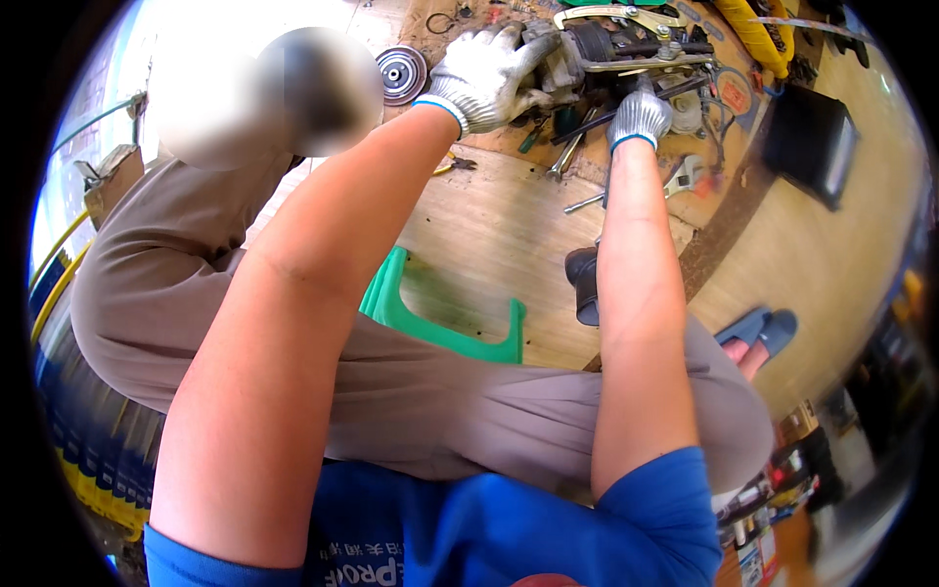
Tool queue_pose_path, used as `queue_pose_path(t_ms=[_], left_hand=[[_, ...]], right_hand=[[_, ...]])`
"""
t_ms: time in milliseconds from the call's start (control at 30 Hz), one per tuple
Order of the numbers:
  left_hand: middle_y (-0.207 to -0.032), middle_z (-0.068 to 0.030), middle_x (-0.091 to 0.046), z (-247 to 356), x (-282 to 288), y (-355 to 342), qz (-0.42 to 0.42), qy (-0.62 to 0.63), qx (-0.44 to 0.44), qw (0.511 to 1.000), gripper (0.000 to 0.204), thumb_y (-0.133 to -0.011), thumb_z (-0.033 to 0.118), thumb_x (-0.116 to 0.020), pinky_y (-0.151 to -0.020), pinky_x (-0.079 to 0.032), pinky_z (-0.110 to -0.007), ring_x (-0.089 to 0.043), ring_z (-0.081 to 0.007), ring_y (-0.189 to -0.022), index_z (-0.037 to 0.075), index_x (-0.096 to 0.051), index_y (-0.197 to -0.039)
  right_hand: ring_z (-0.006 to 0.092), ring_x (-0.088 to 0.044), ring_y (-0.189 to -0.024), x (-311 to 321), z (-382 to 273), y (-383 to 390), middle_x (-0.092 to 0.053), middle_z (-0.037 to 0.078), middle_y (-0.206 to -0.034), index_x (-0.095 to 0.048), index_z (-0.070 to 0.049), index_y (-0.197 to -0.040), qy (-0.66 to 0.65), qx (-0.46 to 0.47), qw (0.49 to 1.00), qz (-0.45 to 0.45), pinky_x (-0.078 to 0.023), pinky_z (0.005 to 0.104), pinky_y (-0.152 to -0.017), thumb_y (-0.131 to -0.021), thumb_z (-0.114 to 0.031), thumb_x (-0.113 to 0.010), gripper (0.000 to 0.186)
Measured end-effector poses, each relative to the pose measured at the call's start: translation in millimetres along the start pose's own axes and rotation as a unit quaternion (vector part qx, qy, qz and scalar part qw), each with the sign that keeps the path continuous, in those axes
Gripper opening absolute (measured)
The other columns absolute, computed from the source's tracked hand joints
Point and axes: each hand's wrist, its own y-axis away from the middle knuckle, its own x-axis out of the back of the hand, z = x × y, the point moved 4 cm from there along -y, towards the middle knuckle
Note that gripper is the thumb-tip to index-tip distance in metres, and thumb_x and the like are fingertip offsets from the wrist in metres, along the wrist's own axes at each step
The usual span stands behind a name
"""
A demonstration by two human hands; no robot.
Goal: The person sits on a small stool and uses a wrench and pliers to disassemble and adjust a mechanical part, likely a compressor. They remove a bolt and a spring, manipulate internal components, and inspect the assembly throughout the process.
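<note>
The person squats over a wooden floor [489, 235] strewn with tools, both arms stretched forward to a dark metal machine part [597, 44] lying at the far edge of the view, beside a yellow-handled puller [626, 15]. The left hand [484, 73], in a white knit glove, lies over the left end of the part, its fingers [509, 44] curled around the grey casting and clamped on it. The right hand [641, 115], gloved the same way, presses down just below the part, its fingers closed on what looks like a thin dark rod or tool handle [685, 88], though the grip itself is too small to make out surely. A round pulley [402, 73] sits apart to the left, a few wrenches [567, 157] lie just beneath the hands, and a green stool [440, 323] stands between the knees. Another person in a brown shirt [166, 264] crouches close on the left. To do this well, the left hand should probably hold the casting dead still while the right works squarely along the tool's line, since a slanted push could let it slip off among the loose parts; keeping the wrenches clear of the wrists would also help.
</note>
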Motion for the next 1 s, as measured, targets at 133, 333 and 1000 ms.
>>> queue_pose_path(t_ms=[133,333,1000], left_hand=[[-0.137,-0.0218,-0.053,-4,-1,4,0.019,0.001,-0.009,1.000,0.074,-0.081,0.046,-0.072,-0.100,-0.045,-0.048,-0.056,-0.0383,-0.121,0.022,-0.044,-0.145],[-0.145,-0.0221,-0.047,3,4,1,0.005,0.005,-0.007,1.000,0.077,-0.081,0.050,-0.071,-0.098,-0.047,-0.049,-0.056,-0.0416,-0.119,0.024,-0.041,-0.148],[-0.123,-0.0272,-0.062,-123,23,30,0.072,0.191,0.041,0.978,0.052,-0.100,0.035,-0.048,-0.102,-0.043,-0.046,-0.058,-0.0436,-0.117,0.005,-0.046,-0.142]], right_hand=[[0.0307,-0.068,-0.084,5,1,-5,-0.073,0.019,-0.094,-0.066,0.010,-0.097,-0.147,-0.096,0.984,0.027,-0.050,0.0381,-0.074,-0.090,-0.019,-0.069,0.030],[0.0244,-0.063,-0.069,5,36,-44,-0.066,0.013,-0.078,-0.067,0.002,-0.094,-0.286,-0.062,0.943,-0.162,-0.053,0.0342,-0.066,-0.090,-0.012,-0.066,0.015],[0.0183,-0.053,-0.052,6,-213,6,-0.057,0.007,-0.058,-0.068,-0.003,-0.076,0.040,0.110,0.968,-0.223,-0.041,0.0353,-0.051,-0.088,-0.040,-0.070,0.039]])
